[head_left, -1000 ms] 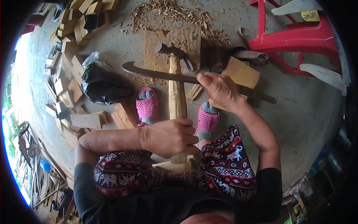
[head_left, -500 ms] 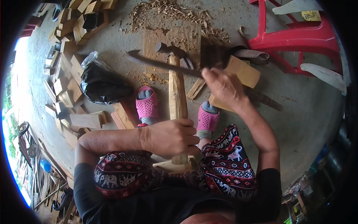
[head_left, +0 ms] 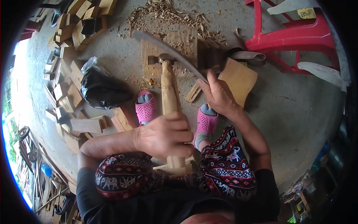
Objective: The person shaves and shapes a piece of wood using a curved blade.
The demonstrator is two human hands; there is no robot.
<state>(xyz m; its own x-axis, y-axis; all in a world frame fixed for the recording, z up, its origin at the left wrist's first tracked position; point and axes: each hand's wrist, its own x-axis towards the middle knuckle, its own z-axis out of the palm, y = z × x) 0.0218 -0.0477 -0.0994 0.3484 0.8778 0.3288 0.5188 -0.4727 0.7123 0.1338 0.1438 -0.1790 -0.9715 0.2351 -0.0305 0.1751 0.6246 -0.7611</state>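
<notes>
Wooden shaft [head_left: 170,91] in the left of the hands [head_left: 166,135]

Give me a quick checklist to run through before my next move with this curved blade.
1. Left hand closed around the wooden handle: ok.
2. Right hand gripping the curved blade at its near end: ok.
3. Left fingers apart from the blade: ok, they sit lower on the wood.
4. Hammer head firmly fixed to the wooden handle: cannot tell.
5. Blade's edge sharp: cannot tell.
6. Floor swept of shavings: not ok.
</notes>
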